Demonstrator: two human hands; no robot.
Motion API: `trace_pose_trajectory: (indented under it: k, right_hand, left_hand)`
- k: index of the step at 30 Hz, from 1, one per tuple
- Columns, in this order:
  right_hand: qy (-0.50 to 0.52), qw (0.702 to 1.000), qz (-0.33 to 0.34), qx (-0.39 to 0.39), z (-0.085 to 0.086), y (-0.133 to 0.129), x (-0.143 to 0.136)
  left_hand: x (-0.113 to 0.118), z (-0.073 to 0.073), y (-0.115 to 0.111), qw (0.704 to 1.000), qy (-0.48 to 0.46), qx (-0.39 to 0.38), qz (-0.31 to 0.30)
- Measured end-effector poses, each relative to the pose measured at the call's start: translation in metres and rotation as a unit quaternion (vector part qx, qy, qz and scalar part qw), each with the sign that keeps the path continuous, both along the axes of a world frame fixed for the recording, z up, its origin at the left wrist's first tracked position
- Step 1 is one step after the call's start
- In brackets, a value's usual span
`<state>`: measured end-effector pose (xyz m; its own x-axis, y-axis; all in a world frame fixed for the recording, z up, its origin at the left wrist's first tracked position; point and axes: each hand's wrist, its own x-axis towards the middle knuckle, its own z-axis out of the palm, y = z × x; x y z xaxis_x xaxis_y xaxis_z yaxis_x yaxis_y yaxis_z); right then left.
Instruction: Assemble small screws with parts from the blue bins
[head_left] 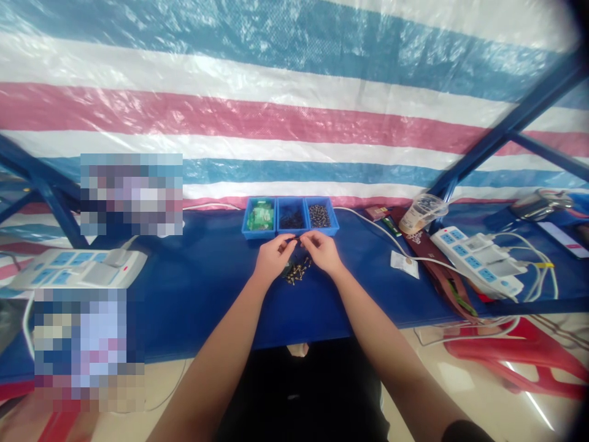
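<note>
Both my hands meet over the blue table, just in front of three small blue bins. My left hand [275, 255] is closed in a pinch, and my right hand [322, 250] pinches close beside it. Something small and dark shows between the fingertips, too small to make out. Below the hands lies a loose pile of small brass-and-black parts [297, 273]. The left bin holds green-and-white packets [261, 215], the middle one dark small pieces [292, 218], and the right one many small metallic parts [319, 215].
A power strip [476, 261] with white cables lies at the right, near a tilted plastic cup [421, 212], a brown strap [430, 258] and a white packet [404, 264]. Another power strip [78, 267] is at the left. A red stool [524, 350] stands lower right.
</note>
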<state>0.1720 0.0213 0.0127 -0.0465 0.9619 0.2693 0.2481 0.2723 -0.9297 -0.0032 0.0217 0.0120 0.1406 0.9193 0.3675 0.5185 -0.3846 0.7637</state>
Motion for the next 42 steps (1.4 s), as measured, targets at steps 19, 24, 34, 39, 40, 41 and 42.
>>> trace_pose_trajectory:
  k: [19, 24, 34, 39, 40, 41, 42]
  right_hand:
    - [0.028, 0.999, 0.013, 0.005, 0.0046, -0.0027, -0.004]
    - [-0.034, 0.999, 0.019, 0.031, 0.0023, -0.001, -0.0006]
    - [0.038, 0.999, 0.01, 0.01, 0.0049, -0.0003, 0.0]
    - [0.038, 0.999, 0.002, 0.004, 0.0018, -0.0006, -0.001]
    - [0.04, 0.999, 0.0, 0.005, 0.002, -0.0008, -0.0012]
    - [0.045, 0.999, -0.001, 0.007, 0.0026, -0.001, -0.0014]
    - [0.051, 0.999, -0.002, 0.008, 0.0034, -0.0012, -0.0016]
  left_hand:
    - [0.0009, 0.0006, -0.001, 1.0, 0.028, -0.009, -0.001]
    - [0.0014, 0.0013, -0.0015, 1.0, 0.01, 0.003, 0.004]
    - [0.0012, 0.0047, -0.0029, 1.0, -0.019, 0.003, 0.011]
    - [0.0001, 0.005, -0.003, 1.0, -0.014, -0.001, 0.01]
    - [0.0001, 0.0047, -0.0031, 1.0, -0.012, -0.003, 0.008]
    - [0.0001, 0.0046, -0.0032, 1.0, -0.011, -0.006, 0.004]
    - [0.0001, 0.0044, -0.0034, 1.0, -0.011, -0.008, 0.001]
